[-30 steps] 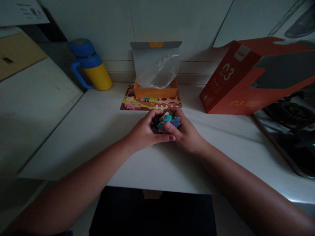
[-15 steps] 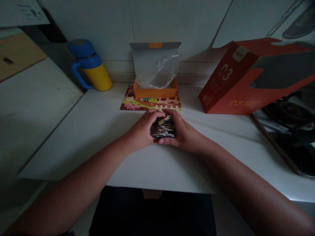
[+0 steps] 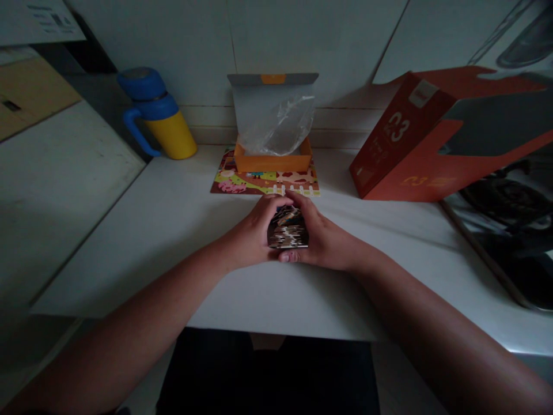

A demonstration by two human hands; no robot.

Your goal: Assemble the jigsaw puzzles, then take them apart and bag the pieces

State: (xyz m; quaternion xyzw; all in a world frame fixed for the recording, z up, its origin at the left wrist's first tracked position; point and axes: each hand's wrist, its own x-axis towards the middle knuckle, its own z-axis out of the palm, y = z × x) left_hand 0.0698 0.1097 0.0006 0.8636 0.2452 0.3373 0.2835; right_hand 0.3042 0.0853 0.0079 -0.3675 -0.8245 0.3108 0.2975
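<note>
My left hand [image 3: 253,233] and my right hand [image 3: 322,236] are cupped together on the white counter [image 3: 181,230], both closed round a stack of puzzle pieces [image 3: 287,230] standing on edge between them. The fingertips of both hands meet above the stack. Just behind the hands lies a colourful puzzle board [image 3: 263,181]. On its far edge sits an open orange box [image 3: 273,160] with its lid up and a clear plastic bag [image 3: 279,124] in it.
A yellow bottle with a blue lid and handle [image 3: 158,115] stands at the back left. A large orange carton [image 3: 432,132] lies at the back right, a dark stove top [image 3: 514,230] beside it. The counter's front edge is near my forearms.
The loose handful of pieces, colours facing up a second ago, has been turned on edge and squeezed into a tight stack. Both hands have drawn closer together.
</note>
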